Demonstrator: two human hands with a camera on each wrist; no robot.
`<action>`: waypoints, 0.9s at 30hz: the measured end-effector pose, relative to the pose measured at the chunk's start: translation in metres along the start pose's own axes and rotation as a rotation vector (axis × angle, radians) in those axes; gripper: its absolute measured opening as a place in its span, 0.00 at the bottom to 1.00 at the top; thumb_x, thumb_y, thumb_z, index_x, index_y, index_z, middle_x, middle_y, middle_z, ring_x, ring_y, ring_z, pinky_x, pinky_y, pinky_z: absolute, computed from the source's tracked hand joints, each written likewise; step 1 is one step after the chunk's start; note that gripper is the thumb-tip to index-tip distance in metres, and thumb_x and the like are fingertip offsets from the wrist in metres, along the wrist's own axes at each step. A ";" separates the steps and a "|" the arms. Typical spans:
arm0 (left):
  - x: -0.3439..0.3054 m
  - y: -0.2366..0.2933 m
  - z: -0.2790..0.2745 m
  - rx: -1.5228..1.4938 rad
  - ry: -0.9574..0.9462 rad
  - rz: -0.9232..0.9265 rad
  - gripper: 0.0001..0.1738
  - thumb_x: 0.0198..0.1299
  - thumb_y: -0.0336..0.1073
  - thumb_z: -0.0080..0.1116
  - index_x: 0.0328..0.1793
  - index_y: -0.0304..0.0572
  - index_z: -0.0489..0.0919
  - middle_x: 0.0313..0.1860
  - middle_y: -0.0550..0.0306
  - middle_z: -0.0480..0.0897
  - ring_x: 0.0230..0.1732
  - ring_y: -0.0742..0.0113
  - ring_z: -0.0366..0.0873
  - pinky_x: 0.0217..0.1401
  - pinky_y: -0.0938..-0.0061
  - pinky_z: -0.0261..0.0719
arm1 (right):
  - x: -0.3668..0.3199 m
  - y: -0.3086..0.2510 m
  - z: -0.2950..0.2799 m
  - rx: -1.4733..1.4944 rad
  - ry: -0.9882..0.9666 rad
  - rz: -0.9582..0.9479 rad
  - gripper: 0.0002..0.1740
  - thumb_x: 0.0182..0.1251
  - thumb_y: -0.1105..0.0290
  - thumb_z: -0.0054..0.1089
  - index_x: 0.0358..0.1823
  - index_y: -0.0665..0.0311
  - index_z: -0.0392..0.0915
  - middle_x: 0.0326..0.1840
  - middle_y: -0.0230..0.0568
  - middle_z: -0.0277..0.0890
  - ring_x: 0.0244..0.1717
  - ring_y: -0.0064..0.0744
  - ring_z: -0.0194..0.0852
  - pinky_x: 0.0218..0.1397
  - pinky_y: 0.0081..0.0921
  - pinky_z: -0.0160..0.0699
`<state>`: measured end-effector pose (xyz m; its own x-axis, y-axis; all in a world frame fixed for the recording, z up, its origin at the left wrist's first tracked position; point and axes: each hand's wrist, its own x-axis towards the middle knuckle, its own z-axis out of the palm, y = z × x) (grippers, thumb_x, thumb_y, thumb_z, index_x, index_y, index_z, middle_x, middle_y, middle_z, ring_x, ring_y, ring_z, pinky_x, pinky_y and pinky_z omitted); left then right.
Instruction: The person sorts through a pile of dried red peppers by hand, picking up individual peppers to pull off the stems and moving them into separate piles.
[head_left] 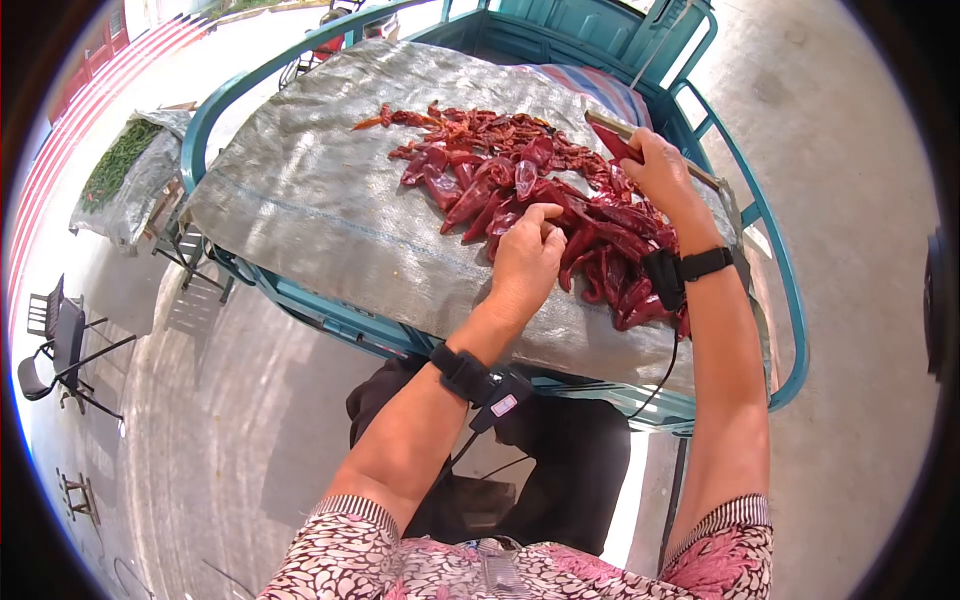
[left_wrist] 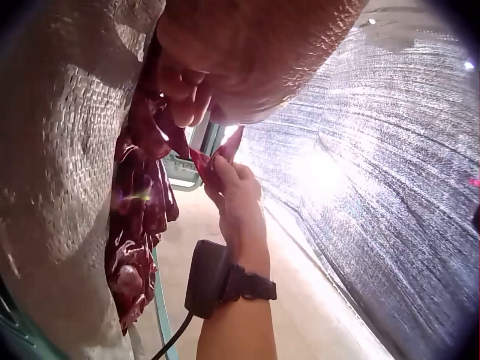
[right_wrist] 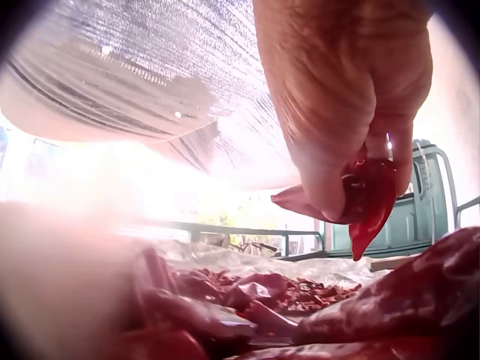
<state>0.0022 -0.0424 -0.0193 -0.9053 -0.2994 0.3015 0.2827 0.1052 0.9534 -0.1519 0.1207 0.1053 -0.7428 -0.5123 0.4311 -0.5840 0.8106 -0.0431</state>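
On the sack-covered desk (head_left: 300, 200), a pile of red chillies (head_left: 500, 180) spreads toward its right edge. The left grip (head_left: 527, 258) rests on the pile with fingers curled under; whether it grasps a pod is hidden. The right grip (head_left: 662, 172), at the pile's far side, pinches one chilli (right_wrist: 373, 199), its upper end covered by fingers.

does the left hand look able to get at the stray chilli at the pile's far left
Probably yes: the left hand is at the chilli pile, and only bare sack lies between it and the stray chilli.
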 end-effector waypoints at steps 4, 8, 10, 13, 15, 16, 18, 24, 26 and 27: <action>-0.001 0.020 -0.001 -0.303 -0.005 -0.139 0.22 0.73 0.40 0.58 0.67 0.35 0.73 0.40 0.57 0.84 0.26 0.78 0.76 0.29 0.80 0.74 | -0.047 -0.058 -0.033 0.476 0.100 0.048 0.16 0.65 0.66 0.70 0.48 0.67 0.79 0.43 0.48 0.83 0.45 0.42 0.84 0.52 0.35 0.78; -0.002 0.029 -0.008 -0.825 -0.143 -0.279 0.25 0.73 0.48 0.60 0.67 0.41 0.71 0.42 0.62 0.84 0.30 0.80 0.77 0.30 0.85 0.72 | -0.095 -0.089 -0.022 0.586 0.018 -0.093 0.16 0.65 0.67 0.71 0.51 0.66 0.80 0.43 0.45 0.84 0.40 0.33 0.82 0.47 0.30 0.81; 0.002 0.024 -0.006 -0.918 -0.093 -0.296 0.13 0.72 0.41 0.62 0.57 0.46 0.77 0.39 0.66 0.83 0.29 0.82 0.76 0.29 0.84 0.74 | -0.106 -0.092 -0.021 0.679 -0.071 -0.007 0.16 0.69 0.68 0.69 0.54 0.66 0.80 0.42 0.40 0.84 0.35 0.23 0.79 0.40 0.23 0.80; 0.004 0.016 -0.008 -1.070 -0.108 -0.322 0.04 0.70 0.34 0.63 0.47 0.48 0.79 0.35 0.67 0.83 0.27 0.81 0.77 0.29 0.83 0.76 | -0.110 -0.085 -0.027 1.033 -0.285 0.187 0.14 0.75 0.69 0.62 0.58 0.65 0.77 0.39 0.31 0.81 0.30 0.12 0.74 0.35 0.13 0.75; 0.004 0.014 -0.009 -1.110 -0.117 -0.351 0.05 0.70 0.33 0.63 0.48 0.48 0.79 0.35 0.66 0.84 0.27 0.79 0.78 0.30 0.82 0.78 | -0.112 -0.078 -0.026 1.098 -0.255 0.182 0.14 0.76 0.69 0.60 0.58 0.65 0.76 0.38 0.30 0.81 0.29 0.13 0.74 0.35 0.13 0.75; 0.004 0.014 -0.010 -1.130 -0.122 -0.367 0.05 0.70 0.33 0.62 0.49 0.48 0.79 0.36 0.66 0.84 0.27 0.79 0.79 0.30 0.82 0.79 | -0.112 -0.075 -0.026 1.132 -0.240 0.180 0.13 0.77 0.69 0.60 0.58 0.64 0.76 0.38 0.29 0.80 0.29 0.13 0.74 0.34 0.13 0.75; 0.006 0.010 -0.010 -1.196 -0.053 -0.335 0.06 0.70 0.32 0.62 0.50 0.48 0.79 0.38 0.64 0.84 0.29 0.76 0.80 0.33 0.80 0.81 | -0.111 -0.066 -0.031 1.065 -0.223 0.195 0.13 0.78 0.69 0.58 0.58 0.64 0.77 0.39 0.30 0.81 0.29 0.13 0.74 0.35 0.14 0.76; 0.007 0.011 -0.020 -1.056 0.001 -0.256 0.12 0.71 0.30 0.59 0.57 0.44 0.74 0.43 0.56 0.85 0.37 0.68 0.86 0.37 0.76 0.86 | -0.086 -0.058 -0.010 0.855 0.102 0.145 0.17 0.77 0.65 0.57 0.61 0.64 0.77 0.52 0.40 0.81 0.45 0.28 0.82 0.48 0.23 0.79; 0.005 0.016 -0.017 -1.006 0.025 -0.267 0.12 0.71 0.30 0.59 0.58 0.44 0.73 0.44 0.54 0.84 0.38 0.67 0.86 0.39 0.76 0.87 | -0.081 -0.054 0.001 0.525 0.205 -0.033 0.18 0.76 0.63 0.58 0.61 0.64 0.78 0.55 0.43 0.81 0.50 0.35 0.82 0.54 0.29 0.79; 0.004 0.018 -0.017 -0.979 0.023 -0.274 0.12 0.71 0.30 0.57 0.58 0.43 0.72 0.45 0.53 0.84 0.39 0.65 0.86 0.40 0.75 0.87 | -0.083 -0.063 -0.001 0.624 0.134 0.003 0.19 0.75 0.61 0.59 0.60 0.64 0.79 0.54 0.46 0.83 0.53 0.42 0.81 0.60 0.34 0.76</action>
<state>0.0089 -0.0576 -0.0009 -0.9744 -0.2159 0.0620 0.2116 -0.7891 0.5767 -0.0530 0.1128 0.0734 -0.7208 -0.4378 0.5374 -0.6930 0.4734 -0.5437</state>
